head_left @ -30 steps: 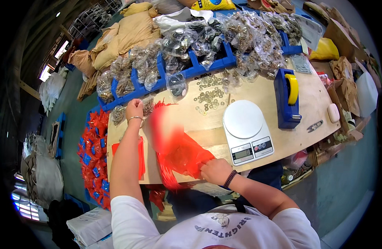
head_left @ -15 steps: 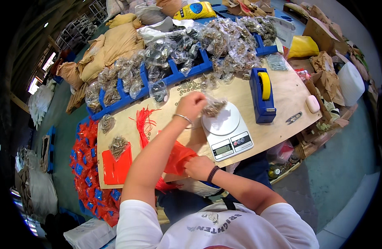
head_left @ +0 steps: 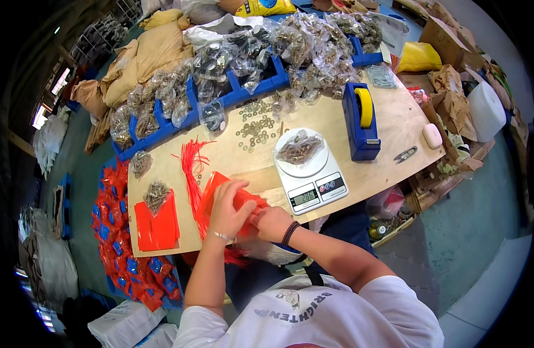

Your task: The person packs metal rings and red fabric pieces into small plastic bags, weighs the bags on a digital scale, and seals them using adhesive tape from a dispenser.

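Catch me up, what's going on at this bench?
A person has both hands on a red plastic bag at the table's near edge: the right hand grips it, while the left hand is over it, thumb and fingers spread. A clear bag of small metal parts rests untouched on the white scale. To the left, another clear bag lies on flat red sheets.
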### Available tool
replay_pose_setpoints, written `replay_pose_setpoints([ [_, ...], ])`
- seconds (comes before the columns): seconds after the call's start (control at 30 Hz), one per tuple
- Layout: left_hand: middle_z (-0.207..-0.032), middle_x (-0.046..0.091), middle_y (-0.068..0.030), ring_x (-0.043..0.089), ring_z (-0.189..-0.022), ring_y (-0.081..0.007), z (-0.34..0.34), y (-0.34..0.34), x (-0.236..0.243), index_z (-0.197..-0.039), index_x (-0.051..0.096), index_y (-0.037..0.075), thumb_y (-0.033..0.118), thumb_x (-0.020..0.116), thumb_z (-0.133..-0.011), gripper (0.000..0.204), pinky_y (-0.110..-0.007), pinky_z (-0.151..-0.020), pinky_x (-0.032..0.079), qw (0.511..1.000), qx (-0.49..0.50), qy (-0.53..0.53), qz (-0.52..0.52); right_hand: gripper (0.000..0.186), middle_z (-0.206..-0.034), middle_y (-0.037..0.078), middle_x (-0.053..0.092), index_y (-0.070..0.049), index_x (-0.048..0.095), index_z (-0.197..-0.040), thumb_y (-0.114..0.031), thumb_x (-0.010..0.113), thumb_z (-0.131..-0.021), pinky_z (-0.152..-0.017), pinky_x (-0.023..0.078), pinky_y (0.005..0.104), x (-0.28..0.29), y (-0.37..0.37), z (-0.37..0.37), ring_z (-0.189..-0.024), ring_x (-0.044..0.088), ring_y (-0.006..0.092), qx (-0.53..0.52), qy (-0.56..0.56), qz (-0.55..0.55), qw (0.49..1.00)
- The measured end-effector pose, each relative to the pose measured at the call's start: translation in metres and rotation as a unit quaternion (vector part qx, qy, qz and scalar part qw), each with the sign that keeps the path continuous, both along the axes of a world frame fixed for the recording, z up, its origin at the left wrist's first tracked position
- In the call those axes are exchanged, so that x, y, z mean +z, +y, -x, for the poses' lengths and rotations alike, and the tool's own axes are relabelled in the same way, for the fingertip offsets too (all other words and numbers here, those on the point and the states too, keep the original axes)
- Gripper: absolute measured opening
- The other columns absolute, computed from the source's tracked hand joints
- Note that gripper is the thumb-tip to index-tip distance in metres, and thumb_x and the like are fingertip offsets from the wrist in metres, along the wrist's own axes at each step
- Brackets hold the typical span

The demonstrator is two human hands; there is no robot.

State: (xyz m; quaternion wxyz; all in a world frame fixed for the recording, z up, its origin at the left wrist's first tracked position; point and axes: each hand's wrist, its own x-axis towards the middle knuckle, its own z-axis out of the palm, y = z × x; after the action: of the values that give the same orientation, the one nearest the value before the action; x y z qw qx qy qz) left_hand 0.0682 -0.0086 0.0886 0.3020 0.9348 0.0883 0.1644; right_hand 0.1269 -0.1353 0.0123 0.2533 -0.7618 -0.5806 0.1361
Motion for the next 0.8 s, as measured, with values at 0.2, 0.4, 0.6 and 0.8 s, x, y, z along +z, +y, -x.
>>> replay_pose_setpoints([
  [0.2, -0.108, 0.051, -0.0137, 0.043, -0.104, -0.0317, 0.042, -0.028, -0.025, -0.103, 0.054, 0.004, 0.013, 0.069, -0.064, 0.043, -0.04, -0.091, 0.036, 0.99, 0.121, -0.07, -0.007, 0.014, -0.077, 0.011, 0.06, -0.009, 0.06, -0.082, -0.018, 0.05, -0.077, -0.064, 0.049, 0.0398, 0.014, -0.002, 0.002, -0.073, 0.06, 0.0279, -0.021, 0.019, 0.026, 0.999],
  [0.4, -0.095, 0.052, -0.0099, 0.048, -0.093, -0.0273, 0.039, -0.026, -0.026, -0.093, 0.057, 0.005, 0.004, 0.066, -0.064, 0.03, -0.035, -0.082, 0.04, 0.979, 0.174, -0.101, -0.037, 0.015, -0.077, 0.012, 0.06, -0.006, 0.06, -0.078, -0.015, 0.049, -0.074, -0.063, 0.049, 0.0401, 0.003, 0.002, 0.004, -0.072, 0.061, 0.0274, -0.023, -0.039, 0.008, 0.999],
  [0.6, -0.074, 0.05, -0.0066, 0.05, -0.072, -0.0229, 0.041, -0.025, -0.035, -0.076, 0.056, 0.005, 0.002, 0.065, -0.064, 0.015, -0.033, -0.066, 0.041, 0.974, 0.195, -0.115, -0.03, 0.014, -0.073, 0.01, 0.059, -0.009, 0.06, -0.075, -0.019, 0.051, -0.074, -0.06, 0.049, 0.0388, -0.002, 0.002, 0.005, -0.07, 0.06, 0.0265, -0.021, -0.049, -0.03, 0.998],
  [0.8, -0.07, 0.048, -0.0063, 0.049, -0.066, -0.0218, 0.046, -0.027, -0.039, -0.073, 0.055, 0.005, 0.0, 0.064, -0.063, 0.015, -0.031, -0.061, 0.041, 0.974, 0.188, -0.125, -0.001, 0.021, -0.072, 0.007, 0.058, -0.009, 0.059, -0.073, -0.029, 0.054, -0.079, -0.06, 0.048, 0.037, 0.0, -0.007, 0.003, -0.07, 0.058, 0.0258, -0.02, 0.002, -0.134, 0.991],
])
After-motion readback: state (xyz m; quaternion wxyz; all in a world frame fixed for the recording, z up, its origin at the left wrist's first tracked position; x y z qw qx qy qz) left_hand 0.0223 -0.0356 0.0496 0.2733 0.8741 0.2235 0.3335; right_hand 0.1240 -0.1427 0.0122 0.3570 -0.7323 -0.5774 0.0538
